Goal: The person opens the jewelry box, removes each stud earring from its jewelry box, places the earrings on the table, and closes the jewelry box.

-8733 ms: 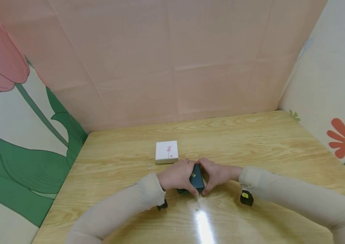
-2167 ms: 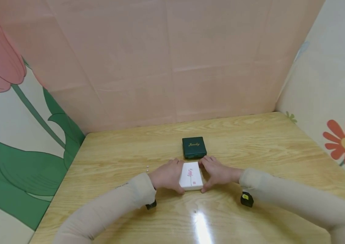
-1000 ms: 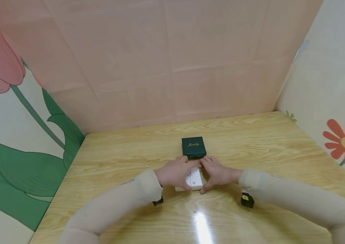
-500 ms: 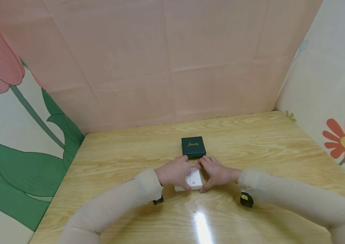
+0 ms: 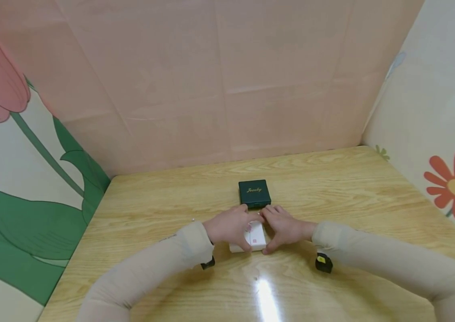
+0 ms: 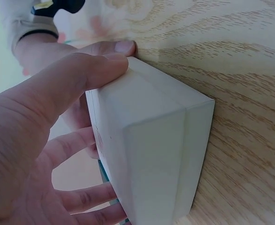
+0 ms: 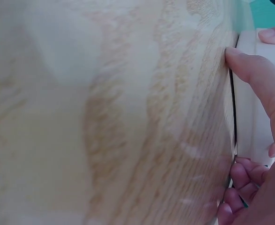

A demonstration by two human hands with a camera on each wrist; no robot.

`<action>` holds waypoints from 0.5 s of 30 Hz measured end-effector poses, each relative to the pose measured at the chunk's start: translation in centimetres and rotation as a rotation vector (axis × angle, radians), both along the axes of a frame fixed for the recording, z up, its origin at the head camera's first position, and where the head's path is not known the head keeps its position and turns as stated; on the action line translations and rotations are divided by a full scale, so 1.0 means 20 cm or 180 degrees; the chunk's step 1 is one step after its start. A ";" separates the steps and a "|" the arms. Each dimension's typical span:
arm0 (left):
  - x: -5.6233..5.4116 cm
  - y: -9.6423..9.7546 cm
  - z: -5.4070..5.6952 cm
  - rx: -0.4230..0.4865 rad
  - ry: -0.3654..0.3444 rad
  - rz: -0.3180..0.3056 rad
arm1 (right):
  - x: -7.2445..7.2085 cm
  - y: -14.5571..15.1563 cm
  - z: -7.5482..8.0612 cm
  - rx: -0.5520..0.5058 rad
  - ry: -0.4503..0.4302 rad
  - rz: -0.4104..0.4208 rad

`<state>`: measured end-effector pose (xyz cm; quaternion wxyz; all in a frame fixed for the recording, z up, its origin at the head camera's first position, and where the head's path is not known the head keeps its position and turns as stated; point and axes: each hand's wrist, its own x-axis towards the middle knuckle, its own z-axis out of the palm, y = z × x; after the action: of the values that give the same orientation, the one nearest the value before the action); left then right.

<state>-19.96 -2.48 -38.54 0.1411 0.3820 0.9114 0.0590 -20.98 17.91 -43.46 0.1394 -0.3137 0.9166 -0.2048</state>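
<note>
A small white cardboard box point(image 5: 257, 236) with a pink flower print lies flat on the wooden table. Reaching over its top, my left hand point(image 5: 230, 227) grips it, thumb on the near edge and fingers toward the far edge. The left wrist view shows that thumb point(image 6: 92, 70) on the box's side and a seam running round below the lid. My right hand point(image 5: 287, 229) holds the box's right side low down, its thumb point(image 7: 252, 70) at the near corner where box meets table. Part of the printed lid is hidden under my left hand.
Just behind the hands stands a dark green jewelry box point(image 5: 255, 193) with gold lettering. A tiny pale bead-like piece point(image 5: 193, 219) lies left of the left hand. Walls rise at the table's back and both sides.
Earlier both hands held the green box, with the white one behind; now the green box stands behind the white one. My left hand has since moved right across the lid. The last half second shows little movement.
</note>
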 end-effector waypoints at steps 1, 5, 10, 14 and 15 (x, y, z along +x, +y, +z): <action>0.00 0.00 0.00 0.0004 0.0002 -0.0005 | 0.00 0.00 0.00 0.0007 0.0000 0.0001; 0.00 0.00 0.01 0.0037 0.0001 -0.0017 | 0.00 0.00 0.00 0.0024 0.0011 0.0006; 0.00 0.00 0.01 0.0092 -0.0009 -0.0009 | 0.00 0.00 0.00 0.0034 0.0039 0.0022; 0.00 0.00 0.02 0.0099 -0.0009 -0.0029 | 0.00 0.00 0.01 0.0056 0.0051 0.0040; 0.00 0.00 0.02 0.0098 -0.0001 -0.0037 | 0.00 0.00 0.01 0.0063 0.0065 0.0047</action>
<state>-19.95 -2.46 -38.08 0.1357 0.3894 0.9082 0.0723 -20.94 17.82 -43.29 0.1346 -0.3211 0.9177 -0.1914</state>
